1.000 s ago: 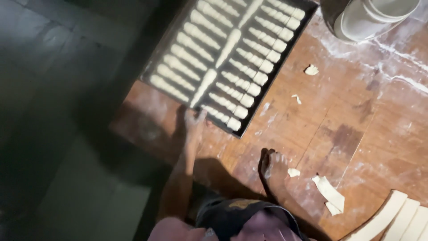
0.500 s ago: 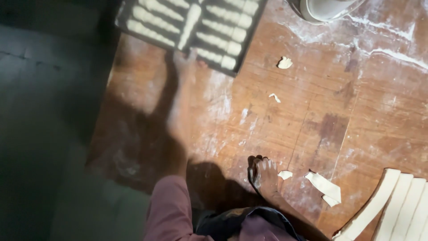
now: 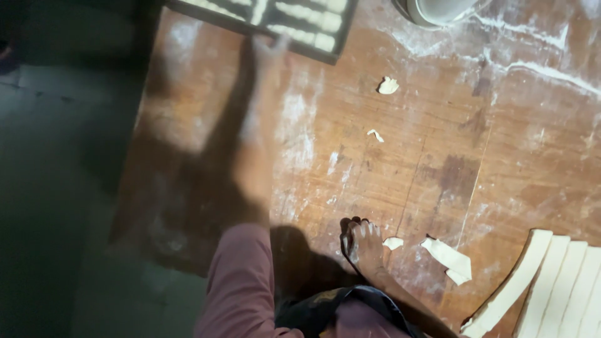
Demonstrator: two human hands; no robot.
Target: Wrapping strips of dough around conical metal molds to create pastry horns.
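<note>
Flour dusts the wooden desk (image 3: 400,188). Left hand (image 3: 270,49) stretches, fingers spread, to the near edge of the dough tray (image 3: 275,15) at the far edge. Right hand (image 3: 363,245), fingers together, braces at the near edge, beside cut dough strips (image 3: 551,288).

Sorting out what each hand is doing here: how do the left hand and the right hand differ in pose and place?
The left hand is stretched far out, blurred, at the edge of the dark tray; the right hand lies close to the body, sharp, fingers curled on the wooden table. The left arm wears a pink sleeve; the right forearm shows bare. Neither hand holds anything.
</note>
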